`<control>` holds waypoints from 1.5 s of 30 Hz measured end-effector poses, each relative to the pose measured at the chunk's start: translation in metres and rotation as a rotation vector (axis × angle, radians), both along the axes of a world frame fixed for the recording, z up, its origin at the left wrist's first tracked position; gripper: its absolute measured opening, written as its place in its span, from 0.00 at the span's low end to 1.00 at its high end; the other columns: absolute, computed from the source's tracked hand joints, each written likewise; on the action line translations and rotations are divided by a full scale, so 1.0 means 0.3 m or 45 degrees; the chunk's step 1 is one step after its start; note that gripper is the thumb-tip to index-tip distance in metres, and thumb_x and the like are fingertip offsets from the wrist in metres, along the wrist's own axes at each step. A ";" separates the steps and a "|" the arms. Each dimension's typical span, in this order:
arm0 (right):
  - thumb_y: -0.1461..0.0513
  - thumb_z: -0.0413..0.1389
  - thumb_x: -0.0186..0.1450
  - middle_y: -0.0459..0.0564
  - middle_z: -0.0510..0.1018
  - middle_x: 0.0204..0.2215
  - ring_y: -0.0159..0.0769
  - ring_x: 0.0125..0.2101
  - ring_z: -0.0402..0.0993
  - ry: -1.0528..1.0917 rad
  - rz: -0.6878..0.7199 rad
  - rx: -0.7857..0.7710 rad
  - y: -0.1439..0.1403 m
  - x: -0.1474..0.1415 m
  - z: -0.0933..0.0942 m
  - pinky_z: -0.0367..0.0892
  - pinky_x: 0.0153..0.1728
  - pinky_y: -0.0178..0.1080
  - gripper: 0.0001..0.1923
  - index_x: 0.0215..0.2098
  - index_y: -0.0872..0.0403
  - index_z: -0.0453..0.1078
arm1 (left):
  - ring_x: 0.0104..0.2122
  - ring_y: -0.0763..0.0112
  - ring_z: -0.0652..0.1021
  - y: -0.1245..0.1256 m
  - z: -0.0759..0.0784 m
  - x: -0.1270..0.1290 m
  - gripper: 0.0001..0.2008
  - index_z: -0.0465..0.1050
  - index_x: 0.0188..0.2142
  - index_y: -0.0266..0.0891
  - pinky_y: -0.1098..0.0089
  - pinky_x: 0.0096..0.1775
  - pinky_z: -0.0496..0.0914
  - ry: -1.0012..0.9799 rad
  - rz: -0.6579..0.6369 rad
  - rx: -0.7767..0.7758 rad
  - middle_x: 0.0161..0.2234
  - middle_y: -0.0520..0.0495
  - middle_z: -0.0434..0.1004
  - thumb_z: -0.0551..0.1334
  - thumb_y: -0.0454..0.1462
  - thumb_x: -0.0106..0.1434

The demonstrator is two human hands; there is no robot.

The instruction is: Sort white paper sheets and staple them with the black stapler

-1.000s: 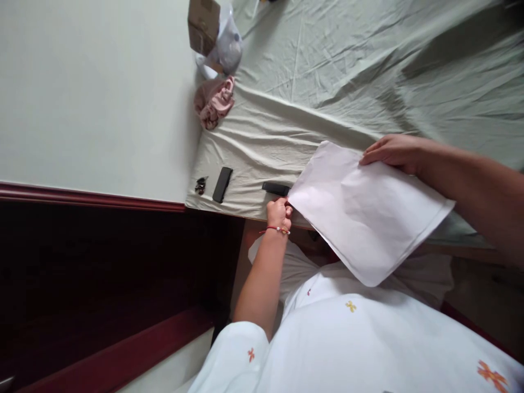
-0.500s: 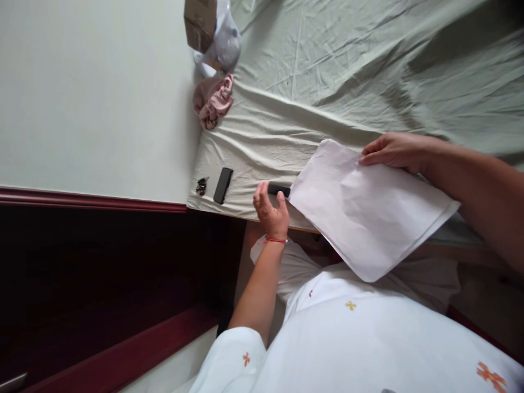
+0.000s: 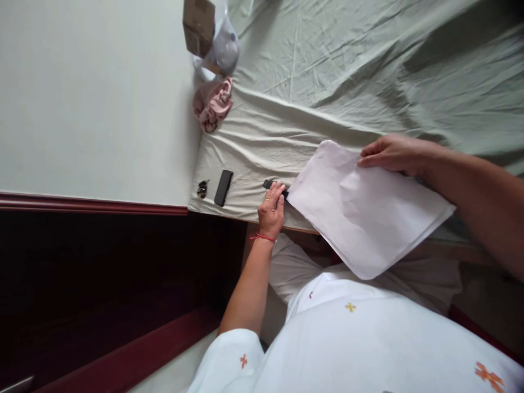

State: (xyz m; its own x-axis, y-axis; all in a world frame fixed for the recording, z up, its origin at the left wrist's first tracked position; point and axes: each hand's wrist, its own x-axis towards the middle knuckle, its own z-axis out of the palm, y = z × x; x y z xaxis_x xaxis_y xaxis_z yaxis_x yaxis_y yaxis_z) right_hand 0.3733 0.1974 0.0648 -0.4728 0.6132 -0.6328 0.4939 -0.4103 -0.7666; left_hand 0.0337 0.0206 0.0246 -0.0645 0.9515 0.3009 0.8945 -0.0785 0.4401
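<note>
A stack of white paper sheets [image 3: 360,210] lies over the near edge of a bed covered with a pale green sheet [image 3: 327,71]. My right hand [image 3: 388,154] pinches the far edge of the paper. My left hand [image 3: 272,206], with a red thread on the wrist, has its fingers curled over a small black object [image 3: 268,184] that lies on the sheet just left of the paper's corner. Most of that object is hidden under my fingers.
A black phone [image 3: 223,187] and a bunch of keys [image 3: 201,188] lie near the bed's corner. Farther along that edge are a pink cloth [image 3: 213,103], a cardboard box [image 3: 198,24] and a plastic bag [image 3: 226,49]. A white wall [image 3: 90,93] with dark red trim [image 3: 94,203] stands left.
My left hand let go of the paper's corner, opened, moved left to the small black object and closed its fingers over it. My right hand stayed on the paper.
</note>
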 end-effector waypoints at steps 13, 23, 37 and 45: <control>0.64 0.56 0.74 0.44 0.73 0.21 0.27 0.17 0.62 0.041 0.111 0.094 -0.001 0.014 -0.039 0.52 0.22 0.34 0.09 0.35 0.55 0.73 | 0.71 0.61 0.73 -0.016 -0.088 0.018 0.23 0.80 0.60 0.40 0.52 0.72 0.65 0.067 0.050 0.033 0.64 0.36 0.80 0.50 0.45 0.80; 0.57 0.60 0.71 0.45 0.67 0.23 0.33 0.26 0.61 0.078 0.070 0.748 -0.009 0.019 -0.090 0.56 0.31 0.38 0.14 0.27 0.52 0.69 | 0.68 0.59 0.76 0.063 -0.019 -0.105 0.19 0.81 0.58 0.41 0.51 0.73 0.63 0.126 0.183 0.012 0.63 0.35 0.81 0.55 0.39 0.76; 0.58 0.55 0.71 0.48 0.74 0.26 0.35 0.30 0.67 -0.005 0.113 0.813 0.005 0.017 -0.107 0.58 0.36 0.38 0.10 0.34 0.54 0.73 | 0.70 0.57 0.73 -0.123 -0.130 0.149 0.24 0.75 0.65 0.40 0.51 0.72 0.64 0.197 0.186 0.005 0.67 0.32 0.76 0.50 0.44 0.80; 0.59 0.56 0.71 0.45 0.66 0.20 0.33 0.25 0.59 -0.148 0.234 0.753 -0.005 0.019 -0.094 0.55 0.31 0.39 0.17 0.25 0.52 0.61 | 0.76 0.59 0.64 -0.239 -0.153 0.195 0.29 0.60 0.77 0.46 0.49 0.76 0.53 0.317 0.072 -0.232 0.75 0.38 0.64 0.47 0.45 0.80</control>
State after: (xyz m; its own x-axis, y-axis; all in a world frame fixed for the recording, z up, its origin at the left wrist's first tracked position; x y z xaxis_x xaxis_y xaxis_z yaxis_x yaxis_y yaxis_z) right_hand 0.3789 0.1959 0.0366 -0.5521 0.7904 -0.2653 0.6097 0.1657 -0.7751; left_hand 0.0924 -0.0510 -0.0211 -0.0646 0.9882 0.1392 0.9773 0.0344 0.2090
